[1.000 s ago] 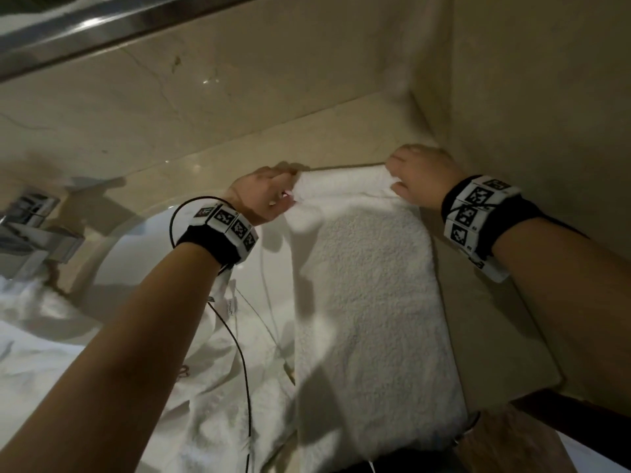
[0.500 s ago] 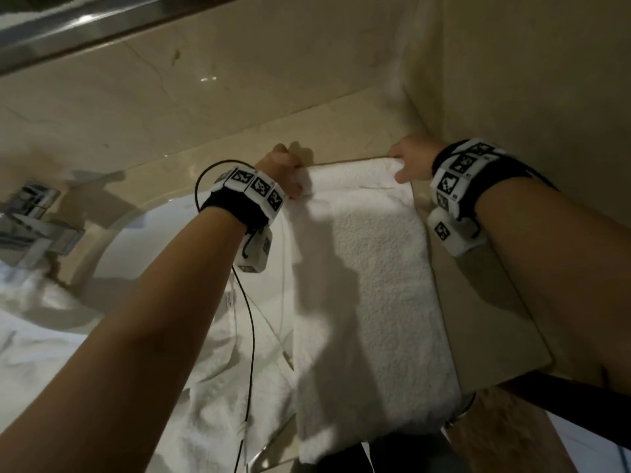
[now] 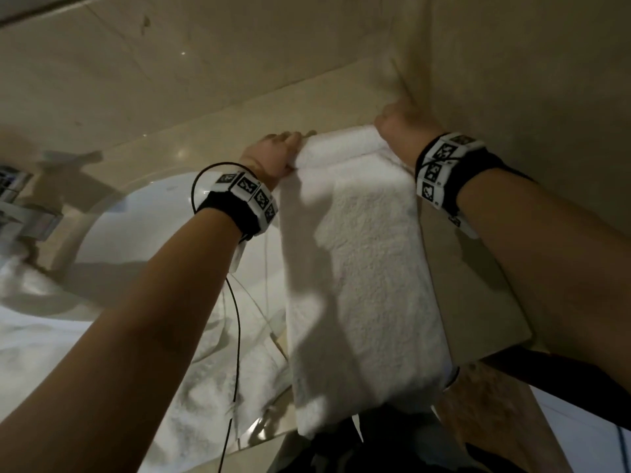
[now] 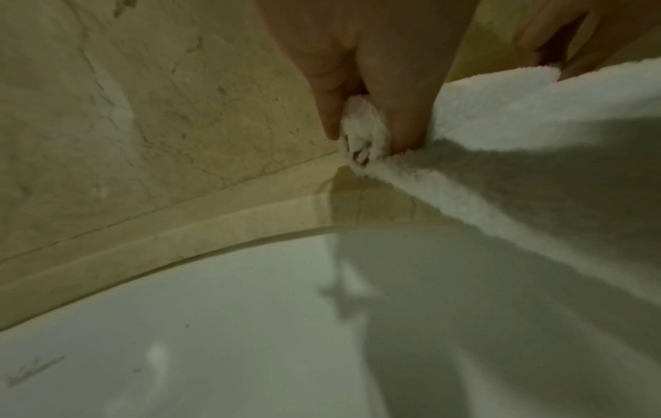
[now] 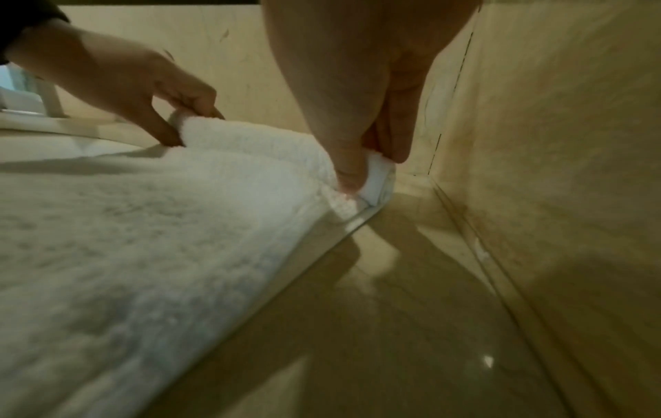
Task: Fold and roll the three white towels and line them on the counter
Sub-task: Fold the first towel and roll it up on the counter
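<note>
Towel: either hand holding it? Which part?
Both. Left hand and right hand each pinch one corner of the far, turned-over end of the folded towel on the counter.

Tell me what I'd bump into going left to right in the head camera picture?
Shiny metal tap → round white sink basin → left hand → long folded white towel → right hand → beige marble side wall.

the beige stone table (image 3: 478, 285) carries a folded white towel (image 3: 358, 285) at its centre; a white sink (image 3: 136, 240) sits at 9 o'clock.
</note>
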Demonstrator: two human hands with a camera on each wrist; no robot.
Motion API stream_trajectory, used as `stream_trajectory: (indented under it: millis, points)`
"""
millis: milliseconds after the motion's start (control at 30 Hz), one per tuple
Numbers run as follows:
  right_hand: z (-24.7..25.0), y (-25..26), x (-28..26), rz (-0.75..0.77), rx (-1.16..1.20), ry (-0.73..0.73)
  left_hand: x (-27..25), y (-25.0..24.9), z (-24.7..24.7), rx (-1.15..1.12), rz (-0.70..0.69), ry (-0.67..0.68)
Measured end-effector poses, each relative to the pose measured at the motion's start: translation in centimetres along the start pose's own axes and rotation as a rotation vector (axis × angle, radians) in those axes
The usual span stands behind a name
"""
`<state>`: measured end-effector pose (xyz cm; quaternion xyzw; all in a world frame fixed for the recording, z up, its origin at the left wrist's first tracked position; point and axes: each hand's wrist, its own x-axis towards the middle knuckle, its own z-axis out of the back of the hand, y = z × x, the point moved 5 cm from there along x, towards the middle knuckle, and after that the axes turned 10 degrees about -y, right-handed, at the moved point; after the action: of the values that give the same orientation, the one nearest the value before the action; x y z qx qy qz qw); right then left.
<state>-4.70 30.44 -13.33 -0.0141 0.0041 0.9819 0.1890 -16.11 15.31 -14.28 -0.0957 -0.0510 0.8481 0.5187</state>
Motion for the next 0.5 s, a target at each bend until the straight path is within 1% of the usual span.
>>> stream_trajectory:
  millis: [33, 67, 100, 167, 233, 267, 300, 367, 433, 500]
  points:
    - [-0.3, 0.3, -0.2, 0.008, 0.057, 0.046, -0.3, 0.1, -0.1, -0.005, -0.007, -0.006]
    - [-0.6, 0.3, -0.8, 0.042, 0.021, 0.102, -0.6, 0.2, -0.2, -0.014, -0.016, -0.016]
    - [-0.6, 0.1, -1.2, 0.036, 0.011, 0.142, -1.0, 0.3, -0.2, -0.035, -0.03, -0.033]
    - [-0.6, -0.5, -1.6, 0.024, 0.005, 0.154, -1.9, 0.5, -0.1, -0.097, -0.07, -0.076]
    - [-0.8, -1.3, -1.7, -0.064, 0.06, 0.162, -2.4, 0.6, 0.3, -0.147, -0.098, -0.131]
    - [-0.7, -1.4, -1.7, -0.085, 0.079, 0.162, -2.4, 0.7, 0.5, -0.161, -0.089, -0.156]
    - [-0.8, -1.6, -1.6, -0.149, 0.111, 0.172, -2.3, 0.9, 0.8, -0.165, -0.053, -0.168]
    - [-1.1, -2.1, -1.2, -0.209, 0.14, 0.138, -1.9, 1.4, 1.0, -0.159, 0.072, -0.143]
    - [-1.0, -2.5, -0.7, -0.253, 0.176, 0.108, -1.3, 1.9, 1.3, -0.194, 0.185, -0.104]
    - [-0.5, -2.5, -0.4, -0.268, 0.228, 0.107, -0.7, 2.4, 1.4, -0.248, 0.268, -0.039]
